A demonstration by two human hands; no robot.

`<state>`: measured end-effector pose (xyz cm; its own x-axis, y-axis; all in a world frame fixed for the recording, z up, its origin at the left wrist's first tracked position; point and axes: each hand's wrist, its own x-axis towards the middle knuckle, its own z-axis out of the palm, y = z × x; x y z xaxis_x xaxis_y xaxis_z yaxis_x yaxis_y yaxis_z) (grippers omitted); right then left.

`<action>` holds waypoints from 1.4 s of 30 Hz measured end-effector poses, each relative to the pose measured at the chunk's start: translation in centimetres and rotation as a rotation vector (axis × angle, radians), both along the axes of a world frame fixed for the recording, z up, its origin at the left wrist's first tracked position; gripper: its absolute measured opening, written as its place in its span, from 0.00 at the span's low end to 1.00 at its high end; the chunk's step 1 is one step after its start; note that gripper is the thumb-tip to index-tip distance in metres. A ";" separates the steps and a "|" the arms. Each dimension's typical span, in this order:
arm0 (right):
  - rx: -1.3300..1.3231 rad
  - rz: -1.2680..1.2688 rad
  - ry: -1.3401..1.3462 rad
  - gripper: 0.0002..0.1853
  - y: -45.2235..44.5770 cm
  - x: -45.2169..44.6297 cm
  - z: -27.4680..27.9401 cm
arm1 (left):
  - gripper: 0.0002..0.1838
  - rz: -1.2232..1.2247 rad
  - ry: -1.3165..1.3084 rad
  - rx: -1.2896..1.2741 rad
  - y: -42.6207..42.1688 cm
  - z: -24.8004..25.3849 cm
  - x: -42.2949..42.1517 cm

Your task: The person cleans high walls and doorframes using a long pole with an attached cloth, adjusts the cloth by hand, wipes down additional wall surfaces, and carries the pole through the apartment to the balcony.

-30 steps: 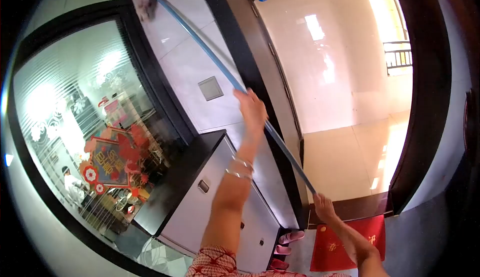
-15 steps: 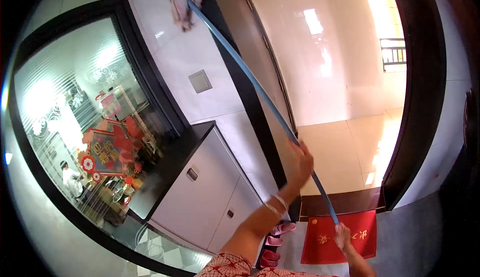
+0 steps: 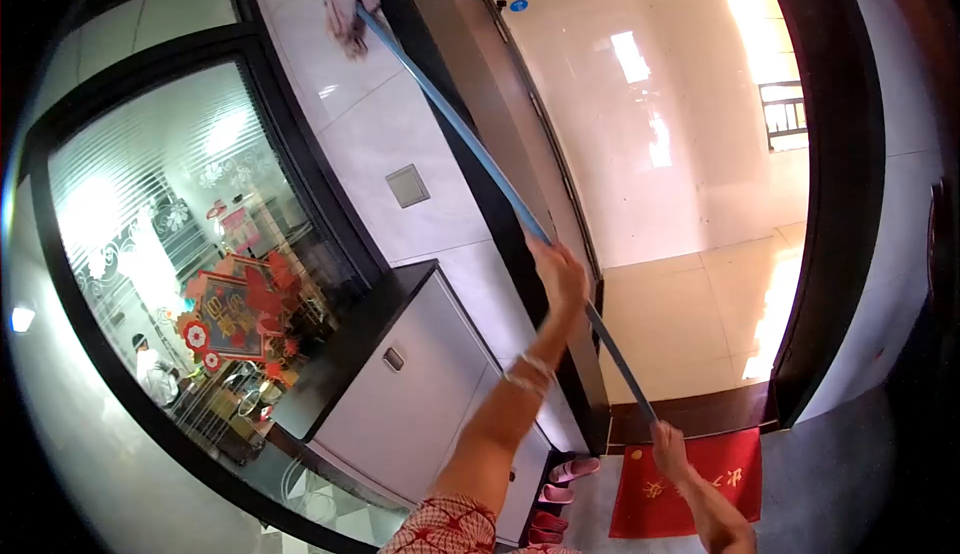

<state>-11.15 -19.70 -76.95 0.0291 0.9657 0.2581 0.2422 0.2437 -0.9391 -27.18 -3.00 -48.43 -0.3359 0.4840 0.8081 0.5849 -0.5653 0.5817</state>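
Blue pole (image 3: 480,152) runs slantwise across my view, low at the right, high at the left, with a pink cloth (image 3: 346,16) bunched over its top end. Cloth sits up on the white tiled wall (image 3: 365,144), beside the dark trim — exact contact hard to tell. My left hand (image 3: 560,274) is wrapped round the pole partway along; my right hand (image 3: 668,448) grips it near the lower end, in front of the red mat (image 3: 638,510).

Handling, my guess: pole light and stiff, maybe a little whippy at that reach; smooth, so could slip if wet. Cloth soft, limp, not fragile. Best hold — both hands, well spaced, low one steadying.

Looks: pole thin, plain, glossy toward the top, darker lower down; cloth crumpled, pale, with brownish patches, ends hanging loose.
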 end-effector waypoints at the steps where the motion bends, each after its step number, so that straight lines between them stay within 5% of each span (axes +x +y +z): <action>1: 0.072 -0.035 -0.087 0.24 2.1 -1.2 1.9 | 0.17 0.007 -0.032 -0.041 -1.3 4.8 -0.1; 3: 0.414 -0.270 -0.431 0.23 6.5 -3.4 3.0 | 0.14 0.148 0.047 0.067 0.0 10.6 -1.5; 5: 0.313 -0.204 -0.299 0.21 4.5 -3.4 10.2 | 0.11 0.022 -0.092 -0.072 2.6 13.5 -3.2; 6: 0.209 -0.126 -0.167 0.20 3.6 -3.5 12.4 | 0.15 0.139 0.014 0.084 2.4 13.4 -2.7; 7: 0.210 -0.126 -0.167 0.20 4.3 -3.1 10.5 | 0.15 0.139 0.014 0.085 2.0 12.4 -2.1; 9: 0.318 -0.187 -0.561 0.20 4.8 -2.0 3.3 | 0.22 0.029 -0.005 0.021 -0.4 8.4 -0.9; 11: 0.011 -0.041 -0.126 0.18 0.0 -0.3 1.1 | 0.19 0.014 -0.021 0.125 -0.3 1.3 0.1; 16: -0.151 -0.053 -0.052 0.10 -4.0 0.7 -10.5 | 0.25 0.198 0.291 0.163 -0.5 -12.6 0.3; 17: -0.170 -0.052 -0.047 0.09 -4.0 0.4 -11.8 | 0.25 -0.056 0.059 0.007 -3.8 -11.3 1.0; 20: -0.099 -0.028 -0.042 0.06 -0.5 -1.1 -13.7 | 0.22 -0.006 0.017 -0.015 -2.1 -5.3 0.3; 24: 0.163 0.059 -0.343 0.08 5.7 -3.1 0.6 | 0.23 -0.138 -0.162 -0.077 1.1 7.2 -1.8; 26: 0.787 -0.315 -0.660 0.07 8.6 -5.6 4.2 | 0.18 0.094 0.003 0.047 3.5 12.2 -3.9; 27: 0.769 -0.213 -0.588 0.07 9.3 -6.2 6.5 | 0.11 -0.025 -0.014 0.106 2.3 15.0 -4.5; 30: 0.902 -0.173 -0.410 0.06 9.6 -9.0 12.4 | 0.07 0.189 0.038 0.020 3.4 19.6 -7.3; 35: 0.570 0.118 -0.314 0.10 8.6 -10.8 14.7 | 0.08 0.275 0.084 0.042 2.5 20.4 -9.9; 37: 0.166 0.230 -0.268 0.06 7.6 -10.5 16.1 | 0.09 0.297 0.080 0.031 3.0 19.9 -10.7; 38: 0.482 0.178 -0.314 0.06 7.5 -10.5 14.9 | 0.09 0.352 0.106 0.060 3.7 19.4 -11.7; 41: 0.698 0.131 -0.417 0.06 7.5 -9.6 12.0 | 0.09 0.376 0.069 0.016 2.1 16.2 -13.3; 42: 0.441 0.305 -0.455 0.08 7.1 -8.7 12.1 | 0.10 0.406 0.014 -0.033 1.2 14.2 -14.1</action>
